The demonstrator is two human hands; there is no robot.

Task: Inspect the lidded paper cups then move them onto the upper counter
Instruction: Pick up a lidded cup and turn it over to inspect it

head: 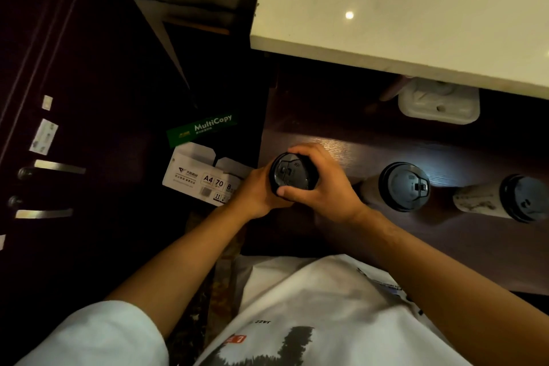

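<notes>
A paper cup with a black lid (292,173) is held over the left end of the dark wooden lower counter (386,235). My left hand (257,192) wraps its side from the left. My right hand (320,184) curls around the lid rim from the right, thumb at the front. Two more lidded paper cups stand on the lower counter to the right: one (402,186) in the middle, another (517,198) near the right edge of the view. The pale stone upper counter (401,9) fills the top right and carries no cups.
A white plastic holder (439,105) sits under the upper counter's overhang. On the floor to the left lies a white A4 paper box (202,178) with a green MultiCopy pack (202,129) behind it. Dark cabinet doors with metal handles (59,168) line the left.
</notes>
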